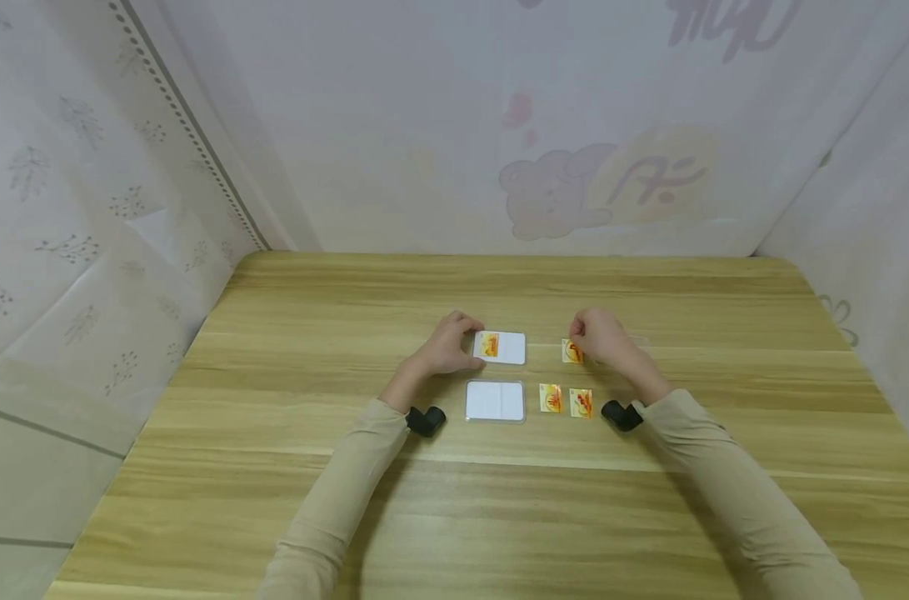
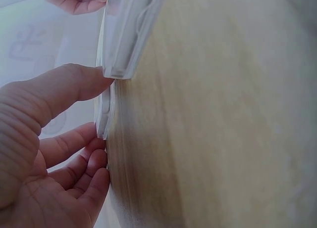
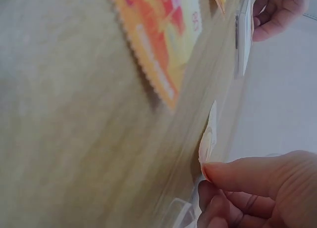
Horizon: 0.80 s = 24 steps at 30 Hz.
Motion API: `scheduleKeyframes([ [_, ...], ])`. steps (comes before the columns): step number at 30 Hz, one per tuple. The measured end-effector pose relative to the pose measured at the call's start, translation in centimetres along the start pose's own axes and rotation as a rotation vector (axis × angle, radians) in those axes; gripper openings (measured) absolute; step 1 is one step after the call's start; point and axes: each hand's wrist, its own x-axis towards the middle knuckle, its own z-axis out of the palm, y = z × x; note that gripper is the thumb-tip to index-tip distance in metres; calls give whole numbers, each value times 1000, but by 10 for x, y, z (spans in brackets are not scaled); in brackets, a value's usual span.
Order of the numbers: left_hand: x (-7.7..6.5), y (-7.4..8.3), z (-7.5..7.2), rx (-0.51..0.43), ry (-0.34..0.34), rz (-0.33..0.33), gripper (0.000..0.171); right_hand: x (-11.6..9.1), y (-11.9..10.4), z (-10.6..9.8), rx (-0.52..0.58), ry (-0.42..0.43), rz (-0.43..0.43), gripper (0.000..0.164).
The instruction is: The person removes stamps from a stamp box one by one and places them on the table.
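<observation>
My left hand (image 1: 448, 344) holds the far clear case (image 1: 512, 348) by its left end, thumb at the near corner and fingers at the far one. A white insert fills this case, with an orange-yellow stamp (image 1: 489, 344) on its left half. To the right, my right hand (image 1: 602, 337) pinches another stamp (image 3: 208, 144) between thumb and fingertips at one edge, and the stamp is tilted up from the table in the right wrist view. Two more stamps, a left one (image 1: 550, 398) and a right one (image 1: 581, 403), lie nearer me.
A second clear case (image 1: 495, 402) with a white insert lies in front of the first. Beside my right hand a clear plastic piece (image 1: 638, 342) lies on the wooden table (image 1: 454, 508). A printed cloth (image 1: 394, 125) hangs behind the table's far edge.
</observation>
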Motion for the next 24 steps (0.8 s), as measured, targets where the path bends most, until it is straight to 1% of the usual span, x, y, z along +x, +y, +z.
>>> scheduleKeyframes([
  [3,0,0,0,0,1,1,56,0,-1,-1,-13,-4,29,8],
  [8,1,-1,0,12,3,3,56,-1,-4,-1,6,-3,53,4],
  [16,1,-1,1,18,7,12,57,-2,-13,3,68,79,-20,5],
  [19,0,0,1,25,9,14,56,-2,-17,5,100,84,-35,6],
  [24,-1,1,0,23,10,13,56,1,-24,8,118,75,-59,7],
])
